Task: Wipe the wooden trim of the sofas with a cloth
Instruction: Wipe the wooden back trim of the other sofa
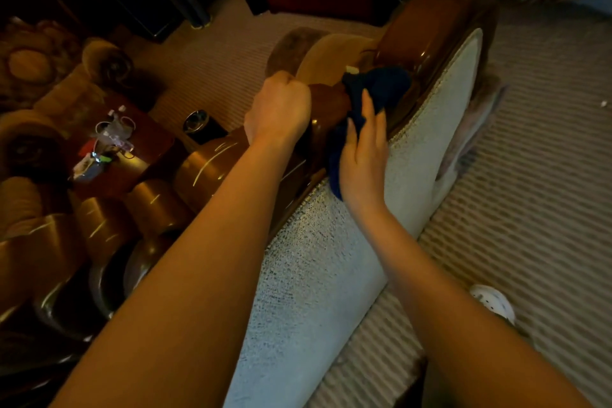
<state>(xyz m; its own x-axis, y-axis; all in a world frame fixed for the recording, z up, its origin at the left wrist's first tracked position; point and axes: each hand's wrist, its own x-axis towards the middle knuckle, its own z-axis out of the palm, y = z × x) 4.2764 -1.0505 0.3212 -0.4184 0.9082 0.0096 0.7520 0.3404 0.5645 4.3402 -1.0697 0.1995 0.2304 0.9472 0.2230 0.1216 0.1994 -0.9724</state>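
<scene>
My right hand [364, 146] presses straight fingers on the dark blue cloth [374, 93], hiding part of it. My left hand [281, 109] grips the glossy brown wooden sofa trim [427, 33], which runs toward 1 o'clock.

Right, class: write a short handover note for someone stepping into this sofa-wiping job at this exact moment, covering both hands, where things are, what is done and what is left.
Left hand: curled on top of the wooden trim, apparently bracing.
Right hand: fingers fairly straight, pressing the dark blue cloth against the trim beside the pale sofa back.
Done: cannot tell which stretches are already wiped.
Left: probably the trim ahead of the cloth, then the other sofas.
</scene>
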